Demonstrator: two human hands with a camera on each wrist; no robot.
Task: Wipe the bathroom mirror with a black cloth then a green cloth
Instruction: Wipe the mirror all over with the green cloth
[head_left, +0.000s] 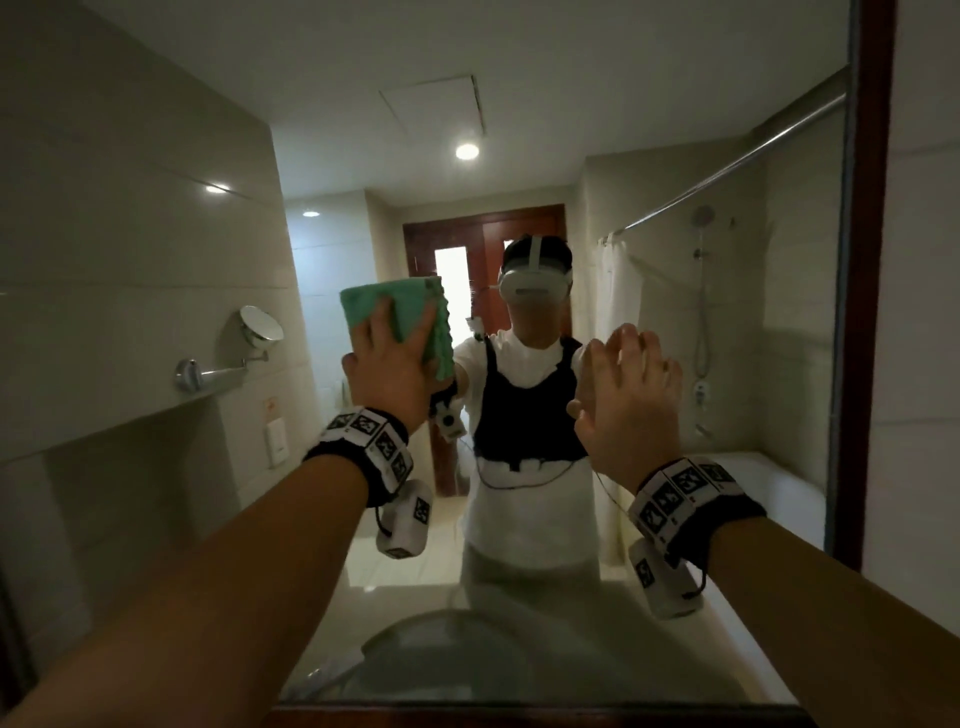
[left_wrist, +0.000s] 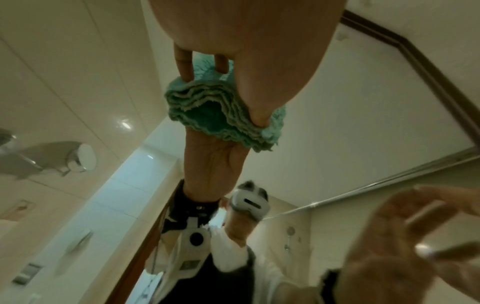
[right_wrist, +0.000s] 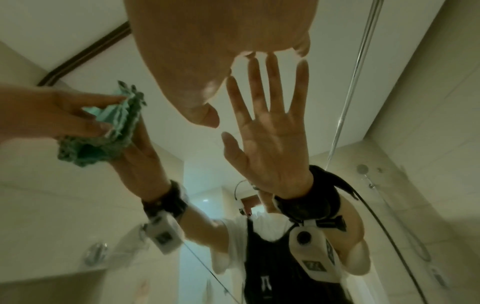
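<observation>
The bathroom mirror (head_left: 675, 291) fills the space in front of me and reflects me and the room. My left hand (head_left: 387, 364) lies flat on a folded green cloth (head_left: 410, 306) and presses it against the glass, left of centre at head height. The left wrist view shows the cloth (left_wrist: 207, 115) squeezed between my hand (left_wrist: 246, 51) and its reflection. My right hand (head_left: 628, 395) is open with fingers spread, fingertips touching the glass to the right of the cloth. In the right wrist view it (right_wrist: 187, 61) meets its reflected palm. No black cloth is in view.
A round swing-arm mirror (head_left: 261, 325) juts from the tiled left wall above a ledge (head_left: 156, 415). The mirror's dark wooden frame (head_left: 872, 260) runs down the right side. A glass basin (head_left: 441, 649) lies below, near the mirror's bottom edge.
</observation>
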